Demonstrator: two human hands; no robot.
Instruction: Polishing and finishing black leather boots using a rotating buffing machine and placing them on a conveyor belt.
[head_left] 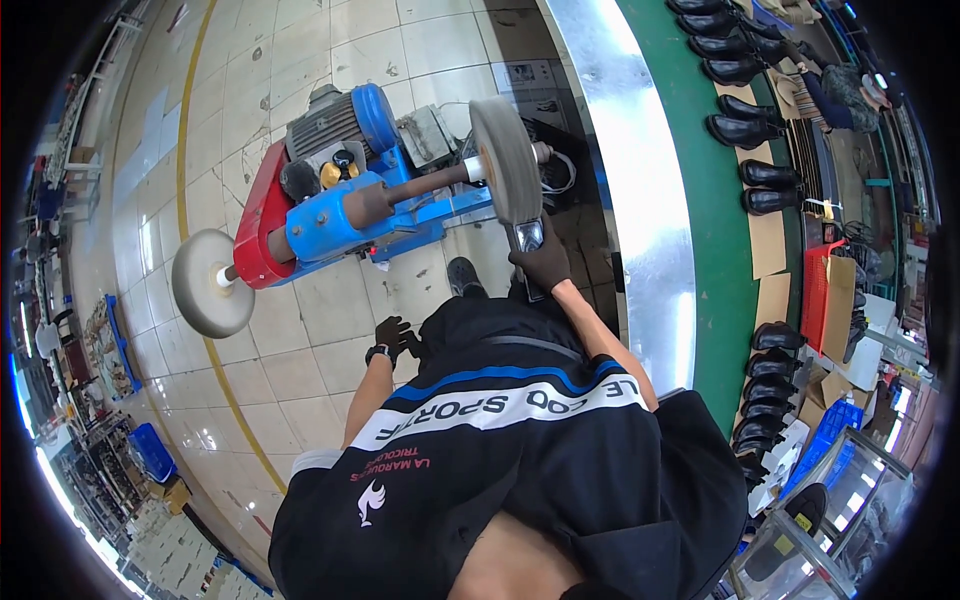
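Observation:
My right hand [545,262], in a dark glove, is closed round a glossy black shoe [527,236]. The shoe is held up to the lower edge of a grey buffing wheel [505,160] and seems to touch it; much of the shoe is hidden by the glove. That wheel sits on the right end of the shaft of a blue polishing machine [330,222]. My left hand [393,335], also gloved and with a watch at the wrist, hangs beside my leg. It holds nothing, and its fingers are apart.
A second, pale wheel [213,283] is on the machine's left end, by a red belt guard [262,215]. To my right runs a metal ledge [640,170] with a green conveyor belt [700,240] carrying several black shoes [770,187]. Another person [848,97] is beyond it.

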